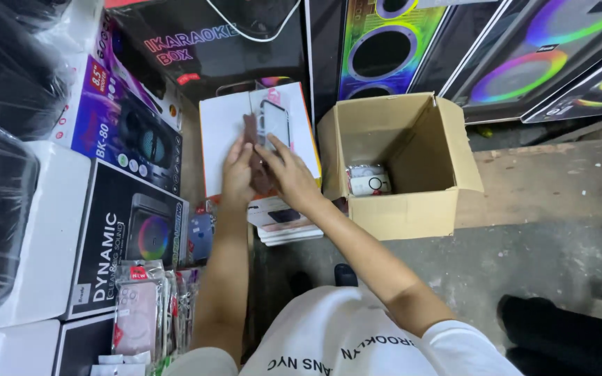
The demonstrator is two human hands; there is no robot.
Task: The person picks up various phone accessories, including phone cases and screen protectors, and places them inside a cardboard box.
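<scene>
An open brown carton stands right of centre, small white packs inside it. Just left lies a white, orange-edged box. Black speaker boxes with rainbow rings sit far left and along the top.

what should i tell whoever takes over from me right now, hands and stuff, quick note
Left hand and right hand: together gripping a dark brown phone case, held over a white flat box.
Open cardboard box sits to the right; a few small white packaged items lie in it.
More flat packages are stacked under the wrists; bagged cases lie lower left.
Done: some items are in the cardboard box.
Left: the brown case is in hand, not set down.
</scene>
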